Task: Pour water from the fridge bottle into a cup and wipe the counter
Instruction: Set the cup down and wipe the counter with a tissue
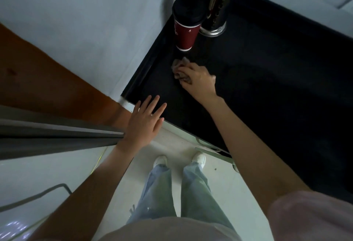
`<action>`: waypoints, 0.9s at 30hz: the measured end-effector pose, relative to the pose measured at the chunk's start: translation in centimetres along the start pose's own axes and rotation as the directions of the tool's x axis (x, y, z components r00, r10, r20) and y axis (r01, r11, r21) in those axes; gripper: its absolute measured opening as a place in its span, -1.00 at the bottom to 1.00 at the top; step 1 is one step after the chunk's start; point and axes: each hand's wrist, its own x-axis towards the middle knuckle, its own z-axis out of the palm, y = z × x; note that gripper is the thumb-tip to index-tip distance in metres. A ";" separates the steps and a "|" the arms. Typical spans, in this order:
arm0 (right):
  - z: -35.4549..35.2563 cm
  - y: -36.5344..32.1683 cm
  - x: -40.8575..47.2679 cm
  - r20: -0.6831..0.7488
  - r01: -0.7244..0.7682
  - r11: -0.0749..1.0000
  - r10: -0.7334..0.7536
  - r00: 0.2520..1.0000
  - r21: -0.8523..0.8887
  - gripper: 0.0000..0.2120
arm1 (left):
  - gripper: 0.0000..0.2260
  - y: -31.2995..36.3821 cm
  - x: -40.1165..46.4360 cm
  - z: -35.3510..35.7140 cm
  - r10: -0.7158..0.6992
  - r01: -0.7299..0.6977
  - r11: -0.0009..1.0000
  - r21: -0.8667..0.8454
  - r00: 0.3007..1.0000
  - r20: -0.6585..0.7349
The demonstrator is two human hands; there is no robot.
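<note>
Wiping step in hand: the right hand [198,77] is closed over a crumpled grey-brown cloth [180,67], pressing it onto the black table [267,88] near its far left corner. The left hand [146,119] is spread flat, fingers together and extended, at the near left edge of the table, gripping nothing; whether it rests on the edge or hovers above it cannot be told. The red paper cup [185,32], black lid fitted, stands upright just beyond the cloth, apart from it; pouring is judged complete. No bottle is in view. A perforated metal utensil holder [215,11] stands just right of the cup. Next move calls for sweeping the cloth across the remaining surface while keeping clear of the cup. Surface dark, matt, no spill discernible. Pale walls meet at the corner; pale floor [172,145] below
</note>
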 end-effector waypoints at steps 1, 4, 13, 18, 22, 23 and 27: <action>0.4 -0.5 -1.4 -0.014 0.036 0.999 -0.036 0.999 0.002 -0.58 | -0.55 -0.1 0.0 0.0 0.001 -0.001 1.000 -0.001 1.000 0.006; 1.1 -0.7 -6.7 -0.033 0.113 0.992 -0.111 0.993 0.054 -0.57 | -0.53 -0.1 0.0 0.0 0.000 0.000 1.000 -0.001 1.000 0.024; 0.1 3.6 -9.3 -0.215 -0.179 0.975 0.204 0.955 0.131 -0.63 | -0.53 0.7 0.0 -0.5 -0.056 0.056 0.998 -0.031 0.998 0.019; 0.4 2.1 0.2 -0.092 -0.116 0.988 0.126 0.988 0.102 -0.60 | -0.53 0.9 -0.1 -0.4 -0.058 0.058 0.996 -0.062 0.998 0.007; 1.2 -1.6 1.6 -0.055 0.050 0.998 -0.048 0.997 0.035 -0.60 | -0.56 0.7 -0.5 -0.4 -0.062 0.059 0.995 -0.085 0.998 -0.025; 1.4 -2.3 0.4 -0.069 0.084 0.996 -0.083 0.994 0.017 -0.60 | -0.58 0.5 -0.7 -0.3 -0.069 0.066 0.994 -0.082 0.997 -0.039; 2.5 -3.3 -6.9 -0.098 0.163 0.985 -0.157 0.983 0.054 -0.58 | -0.58 -0.4 -2.2 0.4 -0.091 0.088 0.995 -0.051 0.995 -0.044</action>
